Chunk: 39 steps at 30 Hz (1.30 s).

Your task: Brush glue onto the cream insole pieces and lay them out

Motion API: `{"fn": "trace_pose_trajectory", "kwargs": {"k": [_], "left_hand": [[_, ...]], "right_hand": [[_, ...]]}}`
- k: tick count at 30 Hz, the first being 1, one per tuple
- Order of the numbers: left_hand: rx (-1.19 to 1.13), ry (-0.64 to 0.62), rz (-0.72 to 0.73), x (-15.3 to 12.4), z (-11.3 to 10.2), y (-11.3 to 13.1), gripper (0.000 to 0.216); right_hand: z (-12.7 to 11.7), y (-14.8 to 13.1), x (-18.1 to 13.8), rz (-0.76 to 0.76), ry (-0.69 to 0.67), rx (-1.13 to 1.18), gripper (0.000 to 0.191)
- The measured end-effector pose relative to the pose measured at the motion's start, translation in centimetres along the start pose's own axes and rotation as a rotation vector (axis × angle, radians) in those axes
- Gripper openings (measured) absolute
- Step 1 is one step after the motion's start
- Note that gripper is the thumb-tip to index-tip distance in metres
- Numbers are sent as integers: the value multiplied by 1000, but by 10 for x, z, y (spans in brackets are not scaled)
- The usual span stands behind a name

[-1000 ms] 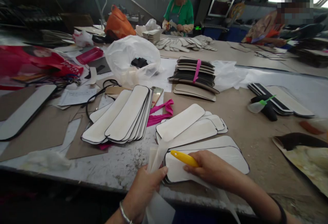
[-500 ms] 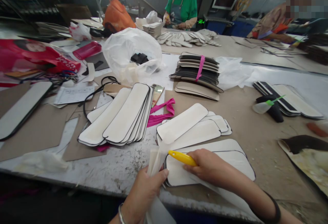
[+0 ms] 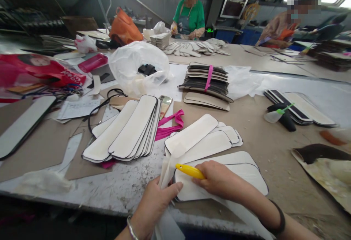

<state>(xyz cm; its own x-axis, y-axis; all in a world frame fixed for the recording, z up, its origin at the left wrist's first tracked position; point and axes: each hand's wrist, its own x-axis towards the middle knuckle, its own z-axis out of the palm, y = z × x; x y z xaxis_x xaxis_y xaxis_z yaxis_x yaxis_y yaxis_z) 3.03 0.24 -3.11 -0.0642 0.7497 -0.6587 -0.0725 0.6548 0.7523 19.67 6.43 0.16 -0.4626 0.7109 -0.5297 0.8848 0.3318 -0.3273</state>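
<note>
In the head view my left hand (image 3: 159, 199) is closed around a translucent white strip of sheet (image 3: 166, 172), which hangs past the table edge below. My right hand (image 3: 219, 177) grips a yellow-handled tool (image 3: 189, 170); its working end is hidden under the hand. Beneath the right hand lie flat white rounded panels with dark edges (image 3: 244, 168). More white panels (image 3: 192, 135) are fanned out just beyond. To the left rests a thicker stack of similar panels (image 3: 131, 130), beside a pink strip of cloth (image 3: 171, 124).
A dark bundle of panels (image 3: 205, 81) tied with pink stands further back. Nearby are a clear plastic bag (image 3: 139, 60), a phone (image 3: 165, 104) and a small green-tipped bottle (image 3: 274, 115). The table edge (image 3: 90, 207) runs close in front. Two co-workers stand across the table.
The view has tilted up slightly, so the table things sit lower and a little left. Both hands keep their grips and have hardly moved over the panels.
</note>
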Motion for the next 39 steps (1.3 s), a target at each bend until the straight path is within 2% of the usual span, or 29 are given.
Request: {"fn": "trace_pose_trajectory", "kwargs": {"k": [4, 7, 11, 14, 17, 22, 29, 35, 39], "left_hand": [[32, -41, 52, 4, 2, 0, 23], [43, -67, 61, 6, 0, -2, 22], [101, -6, 79, 10, -3, -9, 20], [129, 49, 100, 10, -2, -12, 16], [170, 105, 106, 6, 1, -11, 12], [229, 89, 53, 3, 1, -9, 17], [243, 109, 20, 11, -3, -14, 13], [205, 56, -17, 22, -9, -24, 24], [226, 32, -55, 25, -12, -23, 19]], "right_hand": [[0, -3, -2, -2, 17, -16, 29], [-4, 2, -15, 27, 23, -11, 27], [-7, 36, -52, 187, 43, 18, 25], [-1, 69, -80, 334, 139, 66, 26], [8, 85, -93, 434, 255, 36, 24], [12, 78, -88, 558, 313, -143, 19], [11, 83, -78, 559, 313, -166, 26], [10, 91, -73, 528, 298, -142, 29], [8, 95, -69, 521, 274, -130, 28]]}}
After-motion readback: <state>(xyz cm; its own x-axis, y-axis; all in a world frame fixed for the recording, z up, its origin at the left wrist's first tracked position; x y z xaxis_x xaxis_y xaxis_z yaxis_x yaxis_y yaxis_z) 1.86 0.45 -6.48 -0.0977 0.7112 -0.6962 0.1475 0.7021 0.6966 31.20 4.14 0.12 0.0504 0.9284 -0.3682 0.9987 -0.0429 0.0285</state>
